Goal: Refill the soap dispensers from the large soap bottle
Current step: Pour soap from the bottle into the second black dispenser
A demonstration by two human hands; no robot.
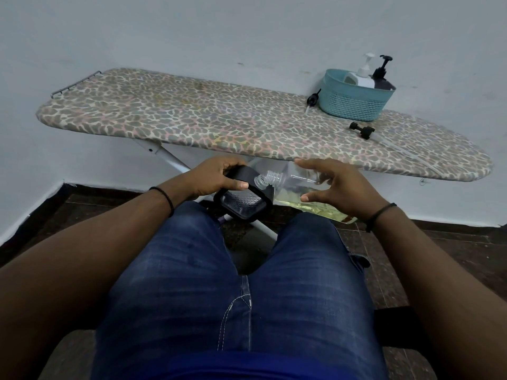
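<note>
you are seated, your legs in blue jeans (241, 283) filling the near view. just past your knees, your left hand (216, 176) grips a black-framed soap dispenser (242, 200), thumb and fingers curled round its upper end. your right hand (337, 187) wraps round a large clear soap bottle (296, 185) with the fingers spread wide, thumb below and fingertips above its side. the bottle lies tipped on its side with yellowish liquid pooled low, and its open threaded neck (267, 179) meets the dispenser's top. beyond your hands stands an ironing board (192, 119) with a leopard-print cover, against a pale wall. on its right end sits a teal basket (354, 100) holding a white pump bottle (360, 76) and a dark pump bottle (382, 78). one loose black pump head (312, 99) lies left of the basket, another (363, 130) in front of it.
</note>
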